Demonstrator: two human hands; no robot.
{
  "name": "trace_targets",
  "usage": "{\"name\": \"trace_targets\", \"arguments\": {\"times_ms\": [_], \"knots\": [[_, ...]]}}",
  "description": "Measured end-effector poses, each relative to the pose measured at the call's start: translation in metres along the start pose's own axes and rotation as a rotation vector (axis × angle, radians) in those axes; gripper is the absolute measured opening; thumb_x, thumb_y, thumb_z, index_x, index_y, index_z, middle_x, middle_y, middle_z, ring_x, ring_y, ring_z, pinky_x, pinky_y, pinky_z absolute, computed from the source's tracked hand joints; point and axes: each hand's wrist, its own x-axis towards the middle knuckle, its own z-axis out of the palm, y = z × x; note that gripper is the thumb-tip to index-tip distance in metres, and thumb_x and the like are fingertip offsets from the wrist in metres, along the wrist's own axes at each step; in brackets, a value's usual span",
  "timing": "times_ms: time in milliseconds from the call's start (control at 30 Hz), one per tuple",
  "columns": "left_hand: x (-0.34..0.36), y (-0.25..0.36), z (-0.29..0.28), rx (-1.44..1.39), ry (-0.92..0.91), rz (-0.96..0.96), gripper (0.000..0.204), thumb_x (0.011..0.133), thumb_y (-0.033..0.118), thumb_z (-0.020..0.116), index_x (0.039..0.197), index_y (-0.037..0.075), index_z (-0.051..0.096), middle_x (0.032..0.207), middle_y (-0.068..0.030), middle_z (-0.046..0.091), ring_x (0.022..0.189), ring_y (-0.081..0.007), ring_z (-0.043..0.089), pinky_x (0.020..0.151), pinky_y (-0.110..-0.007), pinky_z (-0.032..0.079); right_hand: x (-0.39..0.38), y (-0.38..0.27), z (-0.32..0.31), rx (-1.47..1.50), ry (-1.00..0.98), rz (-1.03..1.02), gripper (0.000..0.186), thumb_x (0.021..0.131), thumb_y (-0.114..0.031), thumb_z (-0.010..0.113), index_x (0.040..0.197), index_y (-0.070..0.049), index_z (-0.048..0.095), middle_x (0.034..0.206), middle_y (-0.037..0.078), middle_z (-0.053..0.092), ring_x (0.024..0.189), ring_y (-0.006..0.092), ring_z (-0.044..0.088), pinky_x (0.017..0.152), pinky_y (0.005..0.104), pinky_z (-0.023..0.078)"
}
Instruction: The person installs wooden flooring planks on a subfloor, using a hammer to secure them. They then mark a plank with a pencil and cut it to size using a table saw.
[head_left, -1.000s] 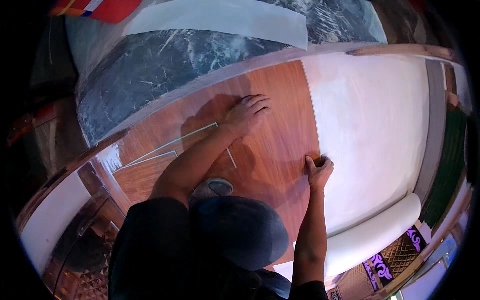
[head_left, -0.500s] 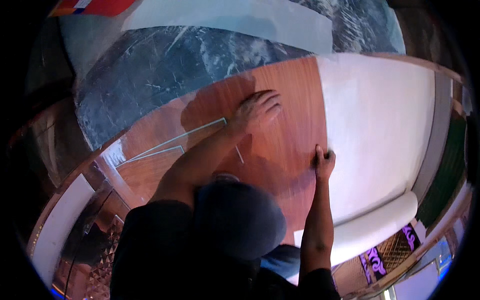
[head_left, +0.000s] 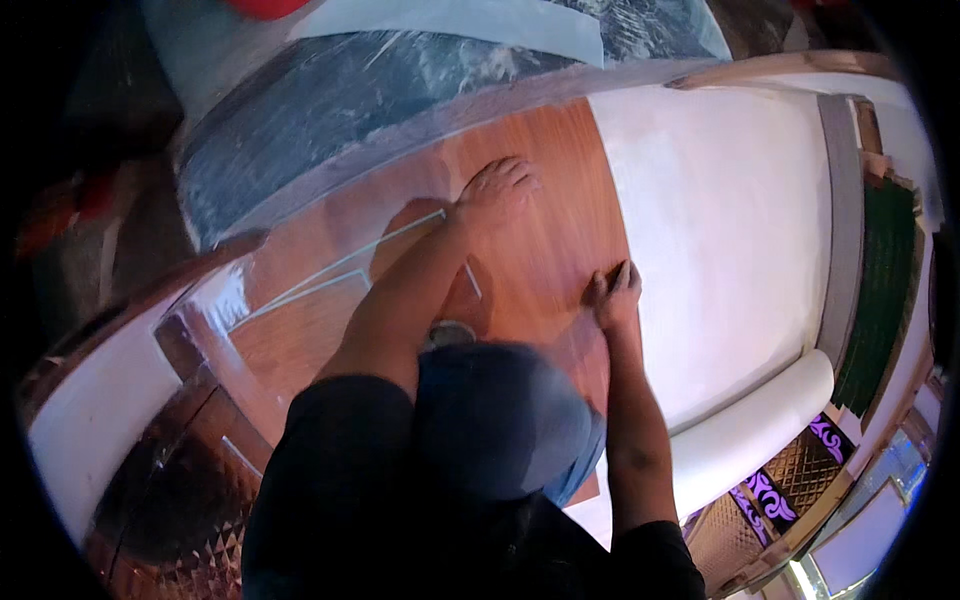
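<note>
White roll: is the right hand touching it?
No, the right hand is at the edge of the brown sheet, away from the white roll.

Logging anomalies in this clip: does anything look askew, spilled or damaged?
Yes: left on the brown wood-grain surface, two pale lines converge instead of running parallel, which looks askew. A white smear lies near their meeting end; whether it is spilled, I cannot tell.

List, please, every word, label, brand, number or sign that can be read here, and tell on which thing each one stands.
None can be read.
The wood-grain surface and white roll show no lettering.
The purple scrolls at lower right look like ornament, not letters.
Any marking on the lit panel beside them is too blurred to tell.
</note>
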Motion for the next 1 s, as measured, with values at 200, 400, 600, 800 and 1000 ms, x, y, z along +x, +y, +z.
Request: {"name": "trace_targets", "arguments": {"times_ms": [200, 400, 600, 800, 1000], "knots": [[-0.117, 0.02, -0.086, 0.005, 0.023, -0.277, 0.05, 0.087, 0.025, 0.08, 0.131, 0.006, 0.066, 0.139, -0.0178, 0.061, 0.136, -0.0408, 0.053, 0.113, -0.049, 0.045, -0.111, 0.051, -0.018, 0.081, 0.108, -0.091, 0.041, 0.107, -0.029, 0.064, 0.138, -0.001, 0.063, 0.146, 0.025, 0.056, 0.138, 0.0439, 0.051, 0.118, 0.0513, 0.043], [-0.299, 0.029, -0.221, 0.355, -0.293, -0.795, 0.102, 0.072, 0.042, 0.096, 0.153, 0.005, 0.046, 0.155, -0.0213, 0.044, 0.14, -0.0437, 0.044, 0.12, -0.054, 0.038, -0.295, 0.061, 0.052, -0.204, -0.085, -0.295, 0.036, 0.102, -0.018, 0.071, 0.135, -0.006, 0.065, 0.147, 0.021, 0.056, 0.137, 0.0414, 0.053, 0.115, 0.0549, 0.044], [-0.35, -0.014, -0.234, 0.135, -0.301, -0.942, 0.065, 0.089, 0.04, 0.085, 0.136, 0.003, 0.058, 0.133, -0.0165, 0.057, 0.118, -0.0355, 0.058, 0.102, -0.048, 0.05, -0.269, -0.011, 0.032, -0.055, -0.24, -0.233, 0.039, 0.1, -0.018, 0.072, 0.136, -0.005, 0.064, 0.148, 0.021, 0.056, 0.137, 0.0417, 0.053, 0.115, 0.0554, 0.044], [-0.348, -0.027, -0.246, -0.326, -0.279, -1.029, 0.04, 0.104, 0.041, 0.068, 0.115, 0.003, 0.07, 0.106, -0.0141, 0.069, 0.106, -0.026, 0.065, 0.094, -0.041, 0.052, -0.188, -0.09, 0.03, 0.17, -0.173, -0.299, 0.042, 0.099, -0.018, 0.074, 0.137, -0.004, 0.063, 0.148, 0.021, 0.055, 0.137, 0.0421, 0.053, 0.115, 0.0559, 0.043], [-0.353, 0.007, -0.265, -0.288, -0.341, -1.075, 0.037, 0.104, 0.038, 0.066, 0.099, 0.003, 0.074, 0.091, -0.0178, 0.071, 0.088, -0.0305, 0.069, 0.086, -0.042, 0.053, -0.09, -0.212, -0.018, 0.366, -0.052, -0.412, 0.045, 0.097, -0.018, 0.076, 0.137, -0.003, 0.063, 0.149, 0.02, 0.055, 0.138, 0.0424, 0.053, 0.115, 0.0564, 0.042]]}}
